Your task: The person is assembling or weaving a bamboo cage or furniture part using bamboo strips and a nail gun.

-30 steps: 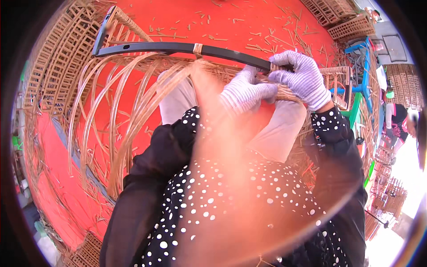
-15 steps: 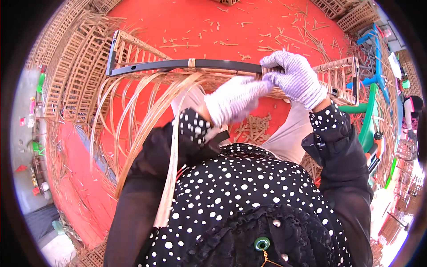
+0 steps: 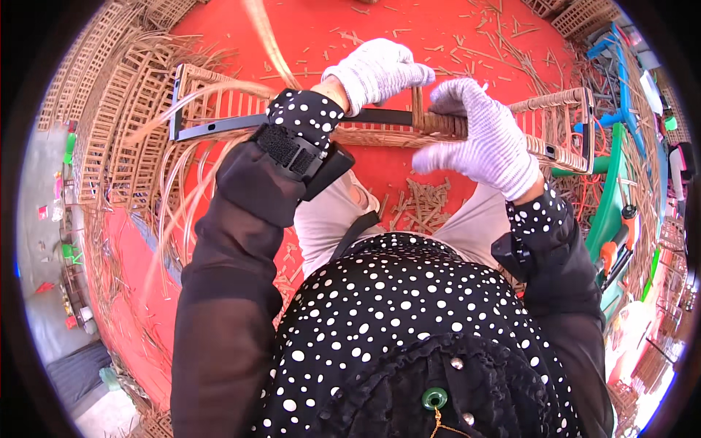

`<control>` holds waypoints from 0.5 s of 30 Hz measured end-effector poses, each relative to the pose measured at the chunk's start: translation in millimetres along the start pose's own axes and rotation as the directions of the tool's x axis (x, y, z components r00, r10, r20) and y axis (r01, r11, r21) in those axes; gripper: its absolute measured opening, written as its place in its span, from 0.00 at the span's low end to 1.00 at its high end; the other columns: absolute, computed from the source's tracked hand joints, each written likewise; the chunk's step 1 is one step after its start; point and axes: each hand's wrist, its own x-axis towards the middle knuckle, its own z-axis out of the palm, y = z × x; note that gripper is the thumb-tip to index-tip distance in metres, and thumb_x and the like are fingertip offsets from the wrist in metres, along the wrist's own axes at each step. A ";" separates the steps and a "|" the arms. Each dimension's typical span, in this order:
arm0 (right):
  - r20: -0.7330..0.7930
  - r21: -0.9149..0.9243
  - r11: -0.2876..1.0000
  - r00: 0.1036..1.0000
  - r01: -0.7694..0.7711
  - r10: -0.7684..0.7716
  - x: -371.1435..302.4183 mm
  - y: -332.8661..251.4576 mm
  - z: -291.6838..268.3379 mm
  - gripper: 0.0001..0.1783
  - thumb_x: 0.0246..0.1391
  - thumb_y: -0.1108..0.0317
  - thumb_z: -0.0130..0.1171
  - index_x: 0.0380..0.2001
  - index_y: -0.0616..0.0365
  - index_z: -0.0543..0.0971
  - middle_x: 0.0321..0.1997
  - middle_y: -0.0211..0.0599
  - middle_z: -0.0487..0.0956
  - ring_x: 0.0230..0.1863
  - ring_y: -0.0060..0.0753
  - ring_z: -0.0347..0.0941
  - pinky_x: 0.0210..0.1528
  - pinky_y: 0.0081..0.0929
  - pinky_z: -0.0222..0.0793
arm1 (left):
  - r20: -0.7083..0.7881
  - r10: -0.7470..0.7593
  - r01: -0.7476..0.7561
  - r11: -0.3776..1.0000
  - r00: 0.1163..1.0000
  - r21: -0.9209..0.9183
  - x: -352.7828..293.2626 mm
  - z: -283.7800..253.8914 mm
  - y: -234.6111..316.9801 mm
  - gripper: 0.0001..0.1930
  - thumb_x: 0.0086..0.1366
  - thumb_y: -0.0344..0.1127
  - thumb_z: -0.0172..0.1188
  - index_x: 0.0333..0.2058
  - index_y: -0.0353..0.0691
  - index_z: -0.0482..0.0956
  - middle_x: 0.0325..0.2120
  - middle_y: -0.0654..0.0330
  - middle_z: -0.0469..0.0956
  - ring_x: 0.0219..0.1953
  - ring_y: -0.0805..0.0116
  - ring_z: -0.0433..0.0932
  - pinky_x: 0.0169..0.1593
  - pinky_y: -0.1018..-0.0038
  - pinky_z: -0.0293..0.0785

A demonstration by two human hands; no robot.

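In front of me lies a long wicker piece with a dark metal bar [image 3: 226, 126] along its near edge. Tan wicker strip is wound tightly round part of that bar, at the wrapped section [image 3: 442, 124]. My left hand [image 3: 380, 69], in a whitish knit glove, is above the bar, fingers closed on a tan wicker strip [image 3: 417, 106] that rises from the wrapping. A blurred loose strip [image 3: 266, 40] stretches beyond my left wrist. My right hand [image 3: 485, 139], gloved likewise, is beside the wrapping with thumb and fingers apart. Its fingertips are near the bar; contact is unclear.
Loose strips [image 3: 193, 208] hang at the piece's left. Stacked wicker panels [image 3: 109, 139] stand farther left. Cut scraps [image 3: 420, 204] lie on the red floor between my legs. At right are a green plastic part [image 3: 610, 201], a blue frame [image 3: 624, 80] and orange-handled tools [image 3: 617, 244].
My left hand has moved up and away over the bar, drawing the strip upward. The long strip ends swung from near my lap to the far side. My right hand has spread its fingers.
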 end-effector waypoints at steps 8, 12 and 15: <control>-0.001 -0.031 0.996 0.996 0.086 -0.086 1.1 12.3 7.1 0.23 0.36 0.65 0.66 0.39 0.55 0.72 0.34 0.38 0.77 0.36 0.41 0.76 0.37 0.30 0.72 | 0.041 -0.010 0.009 1.000 0.999 0.017 11.2 3.3 -4.8 0.24 0.56 0.56 0.54 0.22 0.36 0.73 0.10 0.60 0.67 0.10 0.70 0.66 0.17 0.75 0.65; -0.056 -0.155 0.983 0.993 0.094 -0.104 -6.5 -5.2 7.0 0.25 0.36 0.66 0.65 0.41 0.53 0.71 0.39 0.37 0.75 0.41 0.40 0.73 0.43 0.32 0.68 | 0.131 0.014 -0.030 0.992 0.991 0.126 13.5 1.2 -4.1 0.28 0.56 0.59 0.47 0.25 0.35 0.78 0.14 0.52 0.72 0.22 0.57 0.74 0.31 0.65 0.70; -0.119 -0.407 0.904 0.973 0.132 -0.196 -21.4 0.1 5.1 0.26 0.35 0.67 0.65 0.42 0.51 0.70 0.43 0.34 0.73 0.45 0.37 0.70 0.50 0.37 0.62 | 0.089 0.030 -0.045 0.985 0.996 0.167 19.2 3.9 -10.2 0.28 0.57 0.58 0.49 0.23 0.34 0.75 0.14 0.54 0.71 0.20 0.62 0.72 0.30 0.68 0.68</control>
